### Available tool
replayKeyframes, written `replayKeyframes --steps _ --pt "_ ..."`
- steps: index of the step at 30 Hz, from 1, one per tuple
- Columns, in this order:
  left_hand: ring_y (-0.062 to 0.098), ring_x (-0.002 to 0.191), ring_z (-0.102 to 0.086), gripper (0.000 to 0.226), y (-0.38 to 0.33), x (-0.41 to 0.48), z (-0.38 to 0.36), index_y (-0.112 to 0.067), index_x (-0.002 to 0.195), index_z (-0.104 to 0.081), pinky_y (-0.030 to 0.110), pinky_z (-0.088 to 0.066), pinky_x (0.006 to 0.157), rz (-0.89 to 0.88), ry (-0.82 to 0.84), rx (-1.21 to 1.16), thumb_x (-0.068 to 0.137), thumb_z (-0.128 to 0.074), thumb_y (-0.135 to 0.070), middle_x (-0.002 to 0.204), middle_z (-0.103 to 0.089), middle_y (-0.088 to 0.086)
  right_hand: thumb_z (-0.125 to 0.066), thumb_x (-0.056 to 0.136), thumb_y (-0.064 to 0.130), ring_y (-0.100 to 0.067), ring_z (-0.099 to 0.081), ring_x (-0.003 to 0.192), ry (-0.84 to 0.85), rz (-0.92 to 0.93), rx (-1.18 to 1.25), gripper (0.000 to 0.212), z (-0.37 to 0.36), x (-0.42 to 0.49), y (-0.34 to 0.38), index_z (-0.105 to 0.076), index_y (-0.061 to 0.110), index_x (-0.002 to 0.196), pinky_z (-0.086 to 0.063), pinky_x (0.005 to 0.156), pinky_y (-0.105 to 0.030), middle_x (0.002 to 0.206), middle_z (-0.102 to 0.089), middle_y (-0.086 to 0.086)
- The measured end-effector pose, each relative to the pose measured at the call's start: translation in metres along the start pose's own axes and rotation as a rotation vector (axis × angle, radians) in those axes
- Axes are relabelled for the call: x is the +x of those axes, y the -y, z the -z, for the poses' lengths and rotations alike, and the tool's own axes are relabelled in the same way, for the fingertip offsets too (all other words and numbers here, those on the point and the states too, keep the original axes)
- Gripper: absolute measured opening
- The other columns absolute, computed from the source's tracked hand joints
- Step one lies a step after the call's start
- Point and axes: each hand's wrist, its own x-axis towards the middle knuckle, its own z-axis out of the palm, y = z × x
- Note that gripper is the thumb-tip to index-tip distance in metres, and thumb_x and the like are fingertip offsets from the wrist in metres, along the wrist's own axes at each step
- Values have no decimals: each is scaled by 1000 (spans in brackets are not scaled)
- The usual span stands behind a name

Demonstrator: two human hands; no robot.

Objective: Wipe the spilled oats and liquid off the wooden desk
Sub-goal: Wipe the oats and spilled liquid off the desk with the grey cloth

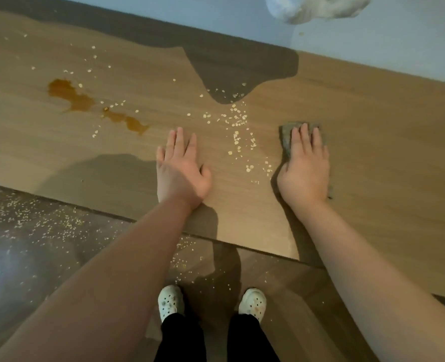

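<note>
The right hand (305, 168) lies flat on a grey cloth (287, 133), fingers straight and close together, pressing it to the desk (372, 121). It grips nothing. The left hand (181, 171) rests palm down on bare wood, fingers straight and slightly spread, holding nothing. Between the two hands runs a loose trail of oats (238, 126), thickest just beyond the fingertips and thinning toward the near edge. The liquid (71, 95) sits well to the left in brown pools, with more flakes strewn around it. Oats also lie on the floor (33, 231) below the edge.

The step looks like a sweep from right to left, and little of the spill seems cleared. To do it well, the person should spread the palm's weight evenly, so the cloth's leading edge lies flat and no flakes slip under it. Dry oats are best gathered into one heap first, away from the edge, since a push toward the body would likely tip more onto the floor. The left hand could cup at the edge to catch the heap. The pools should come last, as wet flakes will probably smear and cling to the cloth.
</note>
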Motion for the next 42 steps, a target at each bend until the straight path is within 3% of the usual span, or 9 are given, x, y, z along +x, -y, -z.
replayKeyframes --steps 4,7,11,17,22,28,34,39,42 --pt "18 151 5 64 16 -3 12 -15 153 -26 41 3 123 -189 96 -142 93 -48 -18 164 -3 5 -42 95 8 -15 -4 151 117 241 47 64 10 -17 -6 -22 16 155 0 121 -35 163 -16 0" --pt "16 150 8 62 57 -8 25 -15 153 -25 38 4 122 -319 91 -99 96 -48 -19 164 0 3 -43 95 7 -20 -11 151 -2 -18 53 61 9 -21 -18 -28 13 153 -8 123 -42 161 -22 -4" --pt "19 150 10 66 116 -1 39 -12 155 -8 39 5 121 -272 65 145 100 -39 -28 163 5 6 -40 96 16 -27 -7 151 -79 -355 -13 64 -11 -33 40 -16 8 155 -9 123 -45 163 -13 -10" --pt "19 149 14 70 127 2 40 -12 155 6 42 3 122 -317 112 218 99 -22 -43 162 12 6 -44 95 8 -22 -10 151 -25 -94 43 60 -5 -47 37 -27 11 153 -9 122 -46 162 -21 -5" --pt "21 149 14 69 128 5 39 -14 155 4 43 2 122 -336 138 268 100 -20 -49 163 11 6 -39 97 17 -32 -9 150 -113 -596 -46 64 -12 -51 58 -16 7 155 -9 122 -47 163 -13 -11" --pt "20 150 13 70 128 6 38 -15 157 0 43 1 123 -335 142 262 100 -23 -48 163 9 5 -40 97 16 -25 -7 151 2 -126 -46 61 -13 -71 71 -19 10 155 -7 123 -42 163 -15 -8" --pt "19 150 12 69 128 6 36 -16 157 -2 43 1 123 -333 126 247 100 -23 -48 164 8 3 -41 97 17 -30 -9 150 -121 -652 -62 63 -9 -86 55 -17 8 155 -13 122 -49 163 -13 -10" --pt "18 150 11 66 129 5 37 -17 157 -7 42 1 123 -326 107 206 101 -25 -47 164 5 3 -41 98 17 -27 -6 151 -10 -215 -79 62 -18 -100 83 -19 8 155 -2 120 -40 163 -14 -10" --pt "18 150 10 65 129 5 37 -17 157 -12 42 0 123 -330 91 183 101 -28 -45 164 3 4 -41 97 16 -23 -6 151 -36 -295 -76 62 -8 -105 46 -20 12 155 -5 122 -45 163 -14 -6"
